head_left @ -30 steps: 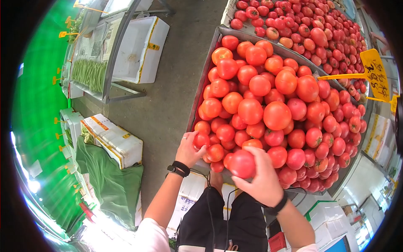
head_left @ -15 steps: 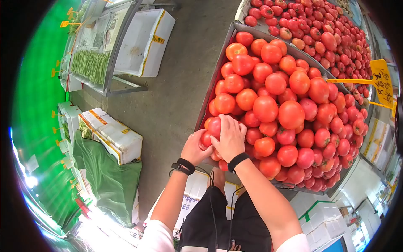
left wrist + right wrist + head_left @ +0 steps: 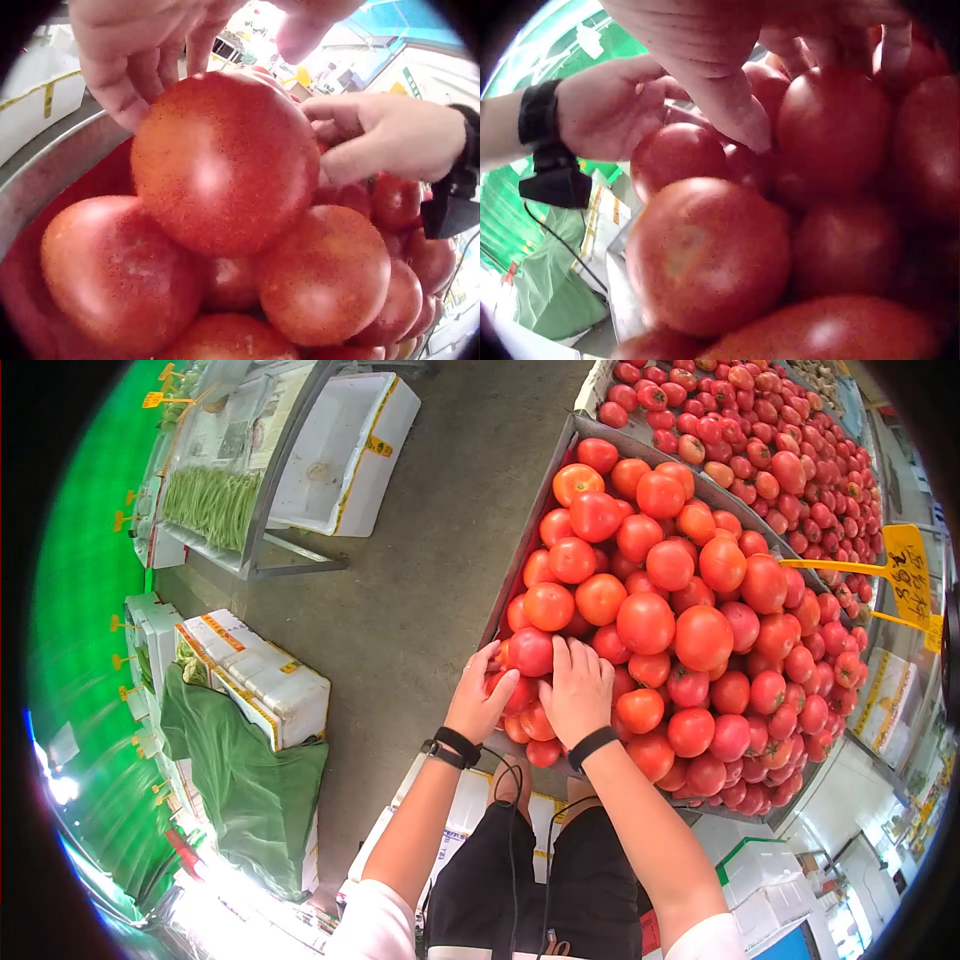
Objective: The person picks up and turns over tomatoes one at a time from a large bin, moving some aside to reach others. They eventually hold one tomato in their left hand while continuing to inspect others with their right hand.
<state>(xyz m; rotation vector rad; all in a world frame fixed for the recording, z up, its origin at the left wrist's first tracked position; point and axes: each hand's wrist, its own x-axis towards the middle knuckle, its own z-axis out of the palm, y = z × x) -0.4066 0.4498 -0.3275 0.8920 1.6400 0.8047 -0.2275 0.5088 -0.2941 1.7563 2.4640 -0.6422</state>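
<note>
Near the bin's left front edge, a smooth red tomato (image 3: 530, 652) sits between the two hands, on top of other tomatoes (image 3: 700, 638). My left hand (image 3: 478, 695) is at its left side, thumb apart from the fingers; in the left wrist view its fingertips (image 3: 133, 114) meet the upper left of a large tomato (image 3: 225, 165). On the other side, my right hand (image 3: 578, 695) lies over the pile with fingers extended. In the right wrist view its fingers reach over a tomato (image 3: 832, 124), the thumb (image 3: 742, 120) spread to the left.
The grey-edged bin (image 3: 530, 540) borders the floor aisle on its left. A yellow price sign (image 3: 908, 575) sticks out at the right. Smaller tomatoes (image 3: 760, 450) fill another bin behind. White foam boxes (image 3: 290, 695) and a green cloth (image 3: 235, 780) stand across the aisle.
My right hand carried a tomato left to beside my left hand, then let go and moved slightly right. The tomato now rests on the pile. My left hand stays near the bin edge.
</note>
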